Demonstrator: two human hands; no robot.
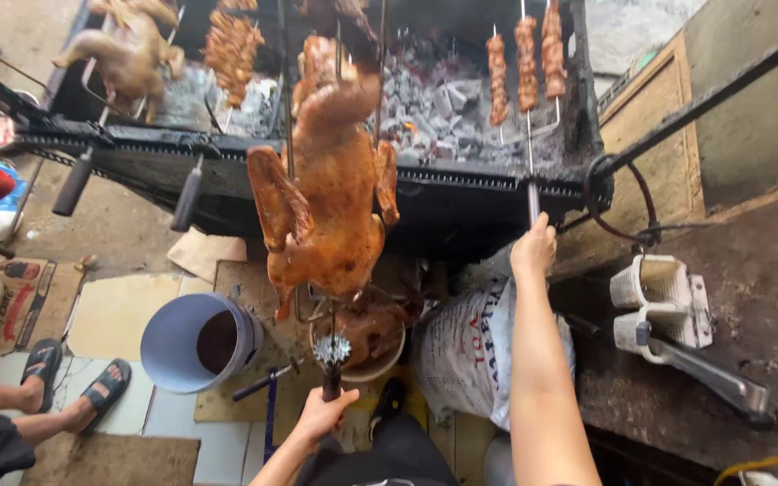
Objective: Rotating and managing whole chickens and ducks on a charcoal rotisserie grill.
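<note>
The left hand (320, 416) was closed around the dark handle of a long spit carrying a whole roasted duck (326, 193), which hung over the front edge of the charcoal grill (461, 184), above the floor rather than the coals. The right hand (533, 247) was wrapped around the handle of a skewer rack (526, 54) of browned meat pieces lying over the grey embers. With each hand on a separate load, the heavy bird seemed liable to tip or slide on its spit and drop, and the right forearm sat close to hot metal, so a burn looked possible. Below the duck, a pale bowl (364, 346) held more browned meat; beside it a blue bucket (193, 342) held dark liquid. A white printed sack (470, 355) stood near the right arm, contents hidden. A co-worker's sandalled feet (74, 382) rested at the left
</note>
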